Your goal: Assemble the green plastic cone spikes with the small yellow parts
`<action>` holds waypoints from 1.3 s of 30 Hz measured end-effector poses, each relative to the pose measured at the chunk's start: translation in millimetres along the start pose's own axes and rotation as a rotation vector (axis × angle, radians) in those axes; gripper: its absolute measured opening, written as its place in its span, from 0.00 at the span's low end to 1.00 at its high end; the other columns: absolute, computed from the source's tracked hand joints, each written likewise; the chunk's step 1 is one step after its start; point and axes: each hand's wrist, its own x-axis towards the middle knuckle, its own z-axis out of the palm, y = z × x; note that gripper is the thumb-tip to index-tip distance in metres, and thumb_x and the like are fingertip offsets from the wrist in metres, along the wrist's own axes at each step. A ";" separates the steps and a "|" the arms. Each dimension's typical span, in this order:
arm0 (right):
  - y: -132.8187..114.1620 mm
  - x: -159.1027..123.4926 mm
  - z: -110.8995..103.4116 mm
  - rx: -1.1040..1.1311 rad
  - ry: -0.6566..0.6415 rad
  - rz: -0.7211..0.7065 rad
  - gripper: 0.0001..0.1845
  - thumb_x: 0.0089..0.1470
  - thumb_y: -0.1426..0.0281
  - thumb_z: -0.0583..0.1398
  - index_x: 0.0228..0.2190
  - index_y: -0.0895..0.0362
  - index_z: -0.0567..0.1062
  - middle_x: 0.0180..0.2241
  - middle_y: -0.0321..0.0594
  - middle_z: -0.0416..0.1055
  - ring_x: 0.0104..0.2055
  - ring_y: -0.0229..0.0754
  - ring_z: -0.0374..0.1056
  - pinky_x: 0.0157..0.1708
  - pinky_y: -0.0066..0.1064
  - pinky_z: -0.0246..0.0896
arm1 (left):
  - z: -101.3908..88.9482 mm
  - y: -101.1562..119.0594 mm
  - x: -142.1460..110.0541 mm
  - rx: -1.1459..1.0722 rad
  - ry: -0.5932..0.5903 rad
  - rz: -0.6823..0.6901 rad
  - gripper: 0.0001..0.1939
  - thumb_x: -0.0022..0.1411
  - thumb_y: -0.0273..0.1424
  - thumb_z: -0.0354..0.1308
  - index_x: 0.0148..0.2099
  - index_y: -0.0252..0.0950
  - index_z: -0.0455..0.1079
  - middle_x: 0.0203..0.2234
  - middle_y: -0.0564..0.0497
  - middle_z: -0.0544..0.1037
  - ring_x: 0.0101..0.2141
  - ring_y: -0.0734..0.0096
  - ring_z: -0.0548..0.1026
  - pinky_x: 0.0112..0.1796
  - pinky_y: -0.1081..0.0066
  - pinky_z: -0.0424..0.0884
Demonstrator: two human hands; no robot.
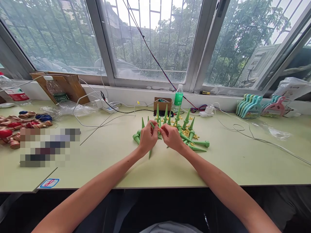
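My left hand [148,137] is closed in a pinch on a green plastic spike [152,125], whose end shows above the fingertips. A green point [150,154] sticks out below that hand; whether it belongs to the same spike I cannot tell. Close beside it, the fingers of my right hand [172,137] are pinched together, and what they hold is too small to make out. Behind both hands several green spikes [186,119] stand points up, with yellow pieces on some. More green spikes [197,148] lie to the right, around a heap of small yellow parts [186,133].
A small cardboard box [162,103] and a green-labelled bottle [178,96] stand behind the spikes. White cables [84,124] and power strips [109,107] run along the back. Wooden pieces [14,124] lie at left; teal hangers [249,106] stand at right. The table edge [160,187] is nearest me.
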 end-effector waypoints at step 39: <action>5.8 1.0 2.9 -0.105 -0.005 0.111 0.25 0.64 0.57 0.48 0.18 0.55 0.56 0.16 0.32 0.55 0.19 0.34 0.47 0.22 0.29 0.43 | -0.2 1.4 -1.3 0.001 -0.028 0.015 0.04 0.64 0.33 0.50 0.38 0.39 0.62 0.23 0.55 0.70 0.21 0.77 0.66 0.23 0.76 0.61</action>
